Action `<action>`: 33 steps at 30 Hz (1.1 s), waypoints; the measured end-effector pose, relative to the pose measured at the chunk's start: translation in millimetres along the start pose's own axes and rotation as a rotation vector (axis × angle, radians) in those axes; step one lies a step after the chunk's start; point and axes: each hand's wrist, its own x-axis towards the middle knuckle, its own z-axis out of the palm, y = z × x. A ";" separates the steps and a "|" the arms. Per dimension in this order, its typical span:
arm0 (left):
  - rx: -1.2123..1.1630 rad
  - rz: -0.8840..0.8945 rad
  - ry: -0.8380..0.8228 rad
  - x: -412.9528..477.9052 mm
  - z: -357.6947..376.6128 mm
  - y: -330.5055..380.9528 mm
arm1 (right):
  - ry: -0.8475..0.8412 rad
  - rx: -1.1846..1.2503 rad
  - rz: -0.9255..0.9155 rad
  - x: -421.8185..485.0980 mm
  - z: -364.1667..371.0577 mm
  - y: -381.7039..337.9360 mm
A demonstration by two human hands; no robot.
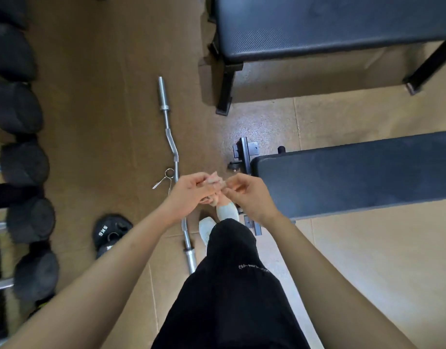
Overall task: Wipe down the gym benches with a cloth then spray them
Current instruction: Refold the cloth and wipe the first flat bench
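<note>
A small pale pink cloth (215,180) is bunched between both hands in front of me. My left hand (191,191) grips it from the left, and my right hand (247,191) pinches its right edge with curled fingers. A dark padded bench (355,172) runs off to the right, its near end just beside my right hand. A second dark bench (330,23) stands farther off at the top right. No spray bottle is in view.
A chrome curl bar (172,144) lies on the brown floor mat beside a spring collar (164,178). A black 5 kg weight plate (111,233) sits at lower left. Dumbbells (23,162) line a rack along the left edge. My black trousers and white shoes show below.
</note>
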 end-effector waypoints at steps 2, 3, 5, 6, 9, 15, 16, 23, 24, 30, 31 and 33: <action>0.016 -0.007 0.072 5.6 -7.9 15.5 | 0.053 0.025 0.019 13.3 -12.3 -11.7; 0.024 -0.006 0.107 10.3 -13.1 23.4 | 0.080 0.047 0.028 20.4 -19.1 -18.1; 0.040 -0.009 0.160 20.3 -23.7 45.2 | 0.120 0.092 0.037 36.5 -32.6 -29.7; 0.057 -0.016 0.176 26.9 -28.2 57.8 | 0.133 0.110 0.037 46.1 -39.5 -34.8; 0.179 -0.006 0.221 51.3 -38.7 97.0 | 0.102 0.164 0.073 77.6 -60.8 -51.3; 0.285 0.024 0.236 128.3 -46.8 175.2 | 0.144 0.236 0.113 151.6 -110.6 -79.2; 0.283 0.028 0.238 140.3 -44.1 190.3 | 0.151 0.192 0.104 162.6 -120.1 -85.8; 0.212 0.148 0.110 226.5 -36.4 284.6 | 0.073 -0.086 0.061 238.8 -180.0 -136.5; 0.229 0.160 0.106 240.4 -39.2 295.4 | 0.096 -0.108 0.087 252.2 -188.9 -141.3; 0.352 0.164 0.153 340.0 -67.7 344.4 | 0.240 -0.202 0.195 343.6 -236.7 -159.9; 0.377 0.158 0.156 358.3 -72.8 351.2 | 0.262 -0.220 0.185 361.8 -244.0 -164.5; 0.464 0.181 0.181 396.5 -82.2 365.5 | 0.298 -0.262 0.162 397.6 -258.5 -178.0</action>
